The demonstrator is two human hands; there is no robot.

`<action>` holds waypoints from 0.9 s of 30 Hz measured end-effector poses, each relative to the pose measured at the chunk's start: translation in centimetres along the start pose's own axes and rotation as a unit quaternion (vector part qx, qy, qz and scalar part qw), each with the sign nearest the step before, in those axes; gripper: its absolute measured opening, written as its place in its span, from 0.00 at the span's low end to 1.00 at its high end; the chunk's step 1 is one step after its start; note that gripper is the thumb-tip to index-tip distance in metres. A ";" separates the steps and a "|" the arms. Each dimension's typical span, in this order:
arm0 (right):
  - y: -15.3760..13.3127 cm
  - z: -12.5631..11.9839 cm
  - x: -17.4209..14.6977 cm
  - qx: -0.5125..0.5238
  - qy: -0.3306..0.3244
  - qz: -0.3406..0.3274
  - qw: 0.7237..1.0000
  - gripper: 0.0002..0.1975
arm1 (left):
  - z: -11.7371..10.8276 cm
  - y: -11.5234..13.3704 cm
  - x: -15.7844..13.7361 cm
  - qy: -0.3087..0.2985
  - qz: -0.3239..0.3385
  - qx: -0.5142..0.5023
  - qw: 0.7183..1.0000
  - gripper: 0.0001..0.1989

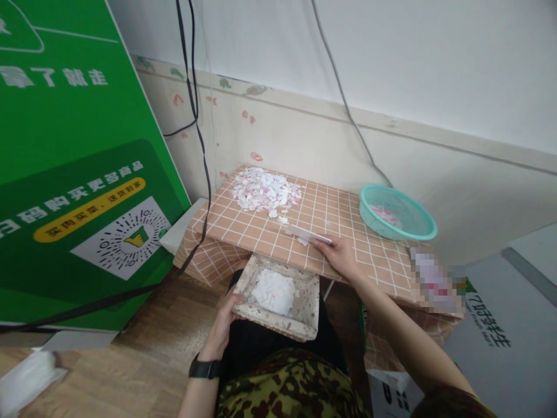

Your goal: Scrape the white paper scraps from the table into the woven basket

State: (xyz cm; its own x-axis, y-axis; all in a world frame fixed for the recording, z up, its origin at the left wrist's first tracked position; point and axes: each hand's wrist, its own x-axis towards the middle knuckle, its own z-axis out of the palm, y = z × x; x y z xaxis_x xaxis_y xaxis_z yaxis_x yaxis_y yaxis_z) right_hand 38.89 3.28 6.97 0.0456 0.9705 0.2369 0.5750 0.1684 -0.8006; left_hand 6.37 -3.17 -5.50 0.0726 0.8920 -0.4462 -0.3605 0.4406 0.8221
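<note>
My left hand (224, 322) grips the left rim of a square, speckled pale tray (307, 325), held just below the table's front edge. White paper scraps (273, 292) lie heaped inside it. Over the table, my right hand (339, 256) is closed on one end of a thin, flat white strip (314, 234), whose exact kind I cannot make out. The strip slants toward the left, close to the tablecloth (343, 212), with a few scraps beside it. Farther back on the cloth lies a loose pile of white and pinkish paper scraps (265, 190).
A turquoise mesh basket (424, 227) with pinkish scraps stands at the table's right. A large green panel (143, 133) rises on the left, with a black strap (204, 174) hanging before it. On the right is a grey box (491, 348). White plastic (28, 377) lies on the floor.
</note>
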 end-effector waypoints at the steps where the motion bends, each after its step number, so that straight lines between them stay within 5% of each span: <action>1: -0.4 0.3 -0.3 0.000 -0.008 -0.003 1.000 0.17 | 0.1 0.0 0.0 0.001 -0.003 -0.004 1.000 0.22; 6: -1.4 1.3 -1.0 0.006 -0.032 -0.020 0.999 0.16 | 0.5 0.1 -0.3 0.025 0.000 -0.022 0.999 0.20; 13: -1.1 1.2 -2.1 -0.052 0.030 -0.042 0.997 0.17 | 1.2 1.4 -1.1 0.055 0.028 -0.003 0.998 0.21; 27: -4.6 2.5 -4.5 -0.022 -0.098 -0.071 0.992 0.15 | 2.1 2.8 -2.0 0.057 0.030 -0.034 0.997 0.20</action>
State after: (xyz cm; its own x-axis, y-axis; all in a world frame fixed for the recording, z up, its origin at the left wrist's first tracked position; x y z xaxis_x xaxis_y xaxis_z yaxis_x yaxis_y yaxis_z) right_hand 33.97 -1.40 8.26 -0.1944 0.9534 0.2305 0.5990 0.3015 -0.7418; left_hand 7.18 -3.54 -1.54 -0.0550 0.8979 -0.4369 -0.4227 0.3754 0.8248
